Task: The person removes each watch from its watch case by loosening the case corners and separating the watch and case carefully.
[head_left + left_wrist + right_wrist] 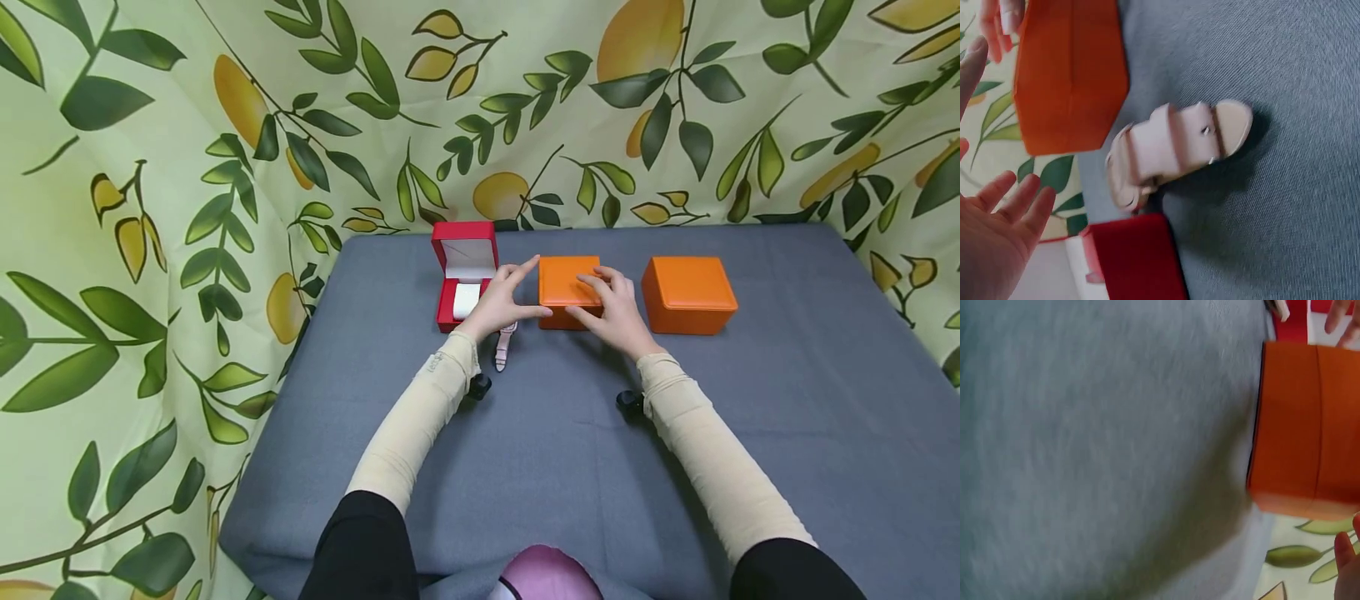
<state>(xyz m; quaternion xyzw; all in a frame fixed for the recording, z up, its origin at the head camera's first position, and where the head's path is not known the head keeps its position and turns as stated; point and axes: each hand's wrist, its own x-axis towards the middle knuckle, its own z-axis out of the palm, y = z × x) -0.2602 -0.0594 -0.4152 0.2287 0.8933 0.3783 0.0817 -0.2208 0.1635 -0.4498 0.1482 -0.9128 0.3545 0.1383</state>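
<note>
Noted at centre of head view: middle orange box, upright with lid down on grey surface. To left of it in frame, left hand with thumb and fingers spread apart, holding nothing; to right, right hand, likewise with digits apart and clamped on nothing. Cannot tell from these angles whether any fingertip touches the box. Judged: flanking arrangement suited to even control from both sides, probably against sliding or tipping.

Left of centre: red box with lid raised, probably for ready access to white cushion inside. At centre of left wrist view: pale pink strap, apparently of a watch, looped on the surface near both red and orange boxes; presumably there to be within easy reach. Dial not made out.

Right of centre: second orange box, closed, apart from right hand; likely spaced to leave finger room between boxes.
</note>
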